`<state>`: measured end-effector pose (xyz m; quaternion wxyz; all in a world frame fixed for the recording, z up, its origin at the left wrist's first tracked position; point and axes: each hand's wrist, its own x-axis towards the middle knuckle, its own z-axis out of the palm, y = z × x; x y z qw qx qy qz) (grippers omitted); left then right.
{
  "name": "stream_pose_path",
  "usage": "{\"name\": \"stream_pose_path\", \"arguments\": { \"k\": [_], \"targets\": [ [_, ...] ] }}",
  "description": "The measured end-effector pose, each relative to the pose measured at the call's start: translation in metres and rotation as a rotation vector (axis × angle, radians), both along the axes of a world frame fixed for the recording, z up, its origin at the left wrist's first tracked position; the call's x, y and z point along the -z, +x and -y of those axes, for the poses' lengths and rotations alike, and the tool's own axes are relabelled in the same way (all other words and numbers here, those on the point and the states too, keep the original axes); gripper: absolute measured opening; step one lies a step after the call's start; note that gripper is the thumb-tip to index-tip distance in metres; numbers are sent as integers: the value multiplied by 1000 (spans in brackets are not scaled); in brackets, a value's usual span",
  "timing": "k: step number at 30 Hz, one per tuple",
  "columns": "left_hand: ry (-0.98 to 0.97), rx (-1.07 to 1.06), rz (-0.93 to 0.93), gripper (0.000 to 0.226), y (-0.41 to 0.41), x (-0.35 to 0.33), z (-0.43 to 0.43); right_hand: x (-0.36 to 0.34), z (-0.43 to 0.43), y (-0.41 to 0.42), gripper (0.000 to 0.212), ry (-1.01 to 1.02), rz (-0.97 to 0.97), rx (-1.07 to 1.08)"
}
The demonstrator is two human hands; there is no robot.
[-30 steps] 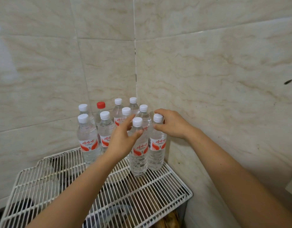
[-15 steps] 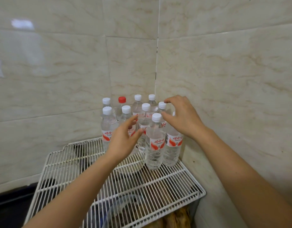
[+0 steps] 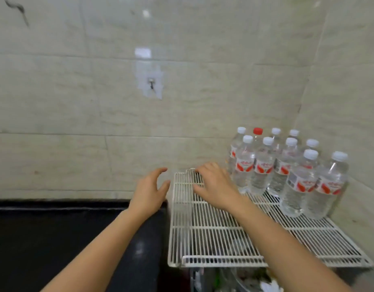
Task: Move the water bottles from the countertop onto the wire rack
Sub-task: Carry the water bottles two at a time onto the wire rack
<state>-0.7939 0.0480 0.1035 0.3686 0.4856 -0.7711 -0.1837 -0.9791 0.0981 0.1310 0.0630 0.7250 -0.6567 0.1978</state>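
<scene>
Several clear water bottles [image 3: 287, 165] with red and white labels stand in a cluster on the back right of the white wire rack [image 3: 213, 239], in the wall corner. One bottle [image 3: 257, 131] has a red cap, the others white caps. My left hand [image 3: 149, 191] hovers open just left of the rack's edge, above the dark countertop [image 3: 55, 239]. My right hand [image 3: 215, 186] is open over the rack's back left part, left of the bottles, holding nothing. No bottle shows on the countertop.
Beige tiled walls meet in a corner behind the bottles. A small metal hook [image 3: 150, 83] sits on a white patch of the back wall. Under the rack, some items [image 3: 234, 279] show dimly through the wires.
Both hands have let go of the two front bottles and swung left. The view has turned left, so the rack and bottles now lie at the right.
</scene>
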Motion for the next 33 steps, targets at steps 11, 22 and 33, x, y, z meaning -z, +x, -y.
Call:
{"name": "stream_pose_path", "arguments": {
  "k": [11, 22, 33],
  "targets": [
    [193, -389, 149, 44, 335, 79, -73, 81, -3, 325, 51, 267, 5, -319],
    [258, -810, 150, 43, 582, 103, -130, 110, 7, 595, 55, 363, -90, -685],
    [315, -989, 152, 44, 794, 131, -90, 144, 82, 838, 57, 409, -125, -858]
  ]
}}
